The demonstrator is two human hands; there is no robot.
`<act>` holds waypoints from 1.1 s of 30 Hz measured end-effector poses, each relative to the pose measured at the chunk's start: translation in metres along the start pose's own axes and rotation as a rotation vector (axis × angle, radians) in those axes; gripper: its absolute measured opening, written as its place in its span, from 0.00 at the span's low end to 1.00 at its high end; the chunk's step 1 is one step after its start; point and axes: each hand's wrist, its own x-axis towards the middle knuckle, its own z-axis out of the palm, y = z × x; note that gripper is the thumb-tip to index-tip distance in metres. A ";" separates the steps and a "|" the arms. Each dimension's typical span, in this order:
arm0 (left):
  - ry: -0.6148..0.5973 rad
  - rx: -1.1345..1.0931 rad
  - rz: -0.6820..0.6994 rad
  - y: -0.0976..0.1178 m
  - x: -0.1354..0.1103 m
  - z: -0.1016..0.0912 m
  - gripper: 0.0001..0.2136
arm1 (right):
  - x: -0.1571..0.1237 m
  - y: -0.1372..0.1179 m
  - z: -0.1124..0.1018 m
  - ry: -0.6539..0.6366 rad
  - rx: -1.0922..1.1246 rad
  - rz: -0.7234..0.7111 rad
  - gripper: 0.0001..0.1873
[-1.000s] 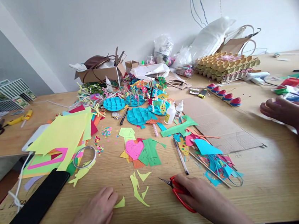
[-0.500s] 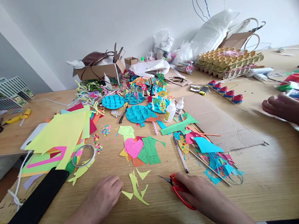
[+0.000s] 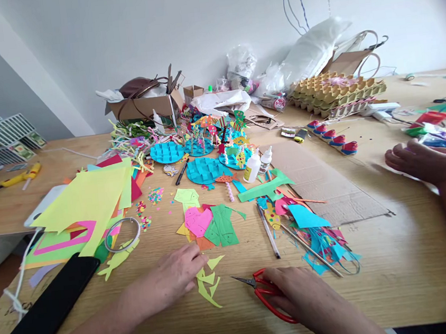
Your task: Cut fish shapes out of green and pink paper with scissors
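My right hand (image 3: 295,292) is closed round the red handles of small scissors (image 3: 270,296). Their dark pointed blades lean to the left, low over the table. My left hand (image 3: 178,270) hovers at the left edge of several yellow paper scraps (image 3: 209,280), its fingers bent and thumb apart. I see nothing held in it, though its underside is hidden. Just beyond the scraps lie a pink paper piece (image 3: 199,221), green paper pieces (image 3: 222,226) and a pale yellow one (image 3: 186,196), with drawn lines on them.
Left stand coloured paper sheets (image 3: 86,197), a tape roll (image 3: 122,235) and a black case (image 3: 47,313). Farther back are blue round bases (image 3: 205,170) and glue bottles (image 3: 252,168). On the right lie a pen (image 3: 268,231), blue scraps (image 3: 318,242), cardboard (image 3: 328,182) and another person's hand (image 3: 417,162).
My left hand has moved right and away from me, onto the yellow scraps. One small scrap now lies among the others. The scissors have shifted slightly left and nearer, still in my right hand.
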 end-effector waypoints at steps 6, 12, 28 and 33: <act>-0.052 -0.087 0.023 0.001 0.014 -0.003 0.26 | 0.002 0.000 -0.003 -0.003 0.014 0.007 0.05; -0.059 -0.093 0.031 0.001 0.017 0.003 0.18 | 0.000 -0.003 -0.009 -0.011 -0.008 0.041 0.05; -0.002 -0.006 0.012 0.004 0.019 0.011 0.12 | 0.001 -0.006 -0.009 0.006 0.008 0.016 0.05; 0.012 -0.118 -0.015 0.009 0.016 0.009 0.16 | 0.001 -0.005 -0.008 0.003 0.007 0.034 0.05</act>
